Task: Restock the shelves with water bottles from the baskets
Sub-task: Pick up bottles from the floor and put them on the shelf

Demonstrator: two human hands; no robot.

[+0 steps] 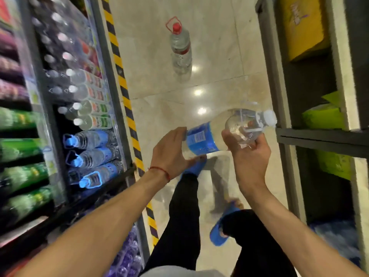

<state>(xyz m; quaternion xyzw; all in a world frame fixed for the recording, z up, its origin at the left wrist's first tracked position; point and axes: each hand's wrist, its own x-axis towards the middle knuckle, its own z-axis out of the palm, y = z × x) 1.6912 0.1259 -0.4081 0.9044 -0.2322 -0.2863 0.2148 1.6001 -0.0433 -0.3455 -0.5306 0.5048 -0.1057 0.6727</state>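
Observation:
I hold a large clear water bottle (217, 134) with a blue label and a white cap sideways over the aisle, cap pointing right. My left hand (170, 151) cups its base end. My right hand (246, 151) grips its upper part near the neck. On my left, the shelf (117, 108) carries rows of water bottles: blue-capped ones (89, 154) low down and white-capped ones (89, 116) above them. No basket is in view.
A big red-capped water jug (180, 47) stands on the tiled floor ahead. A yellow-black hazard strip (127, 108) runs along the left shelf's foot. A second shelf unit (311, 136) with yellow and green packs stands right. My legs and blue slippers are below.

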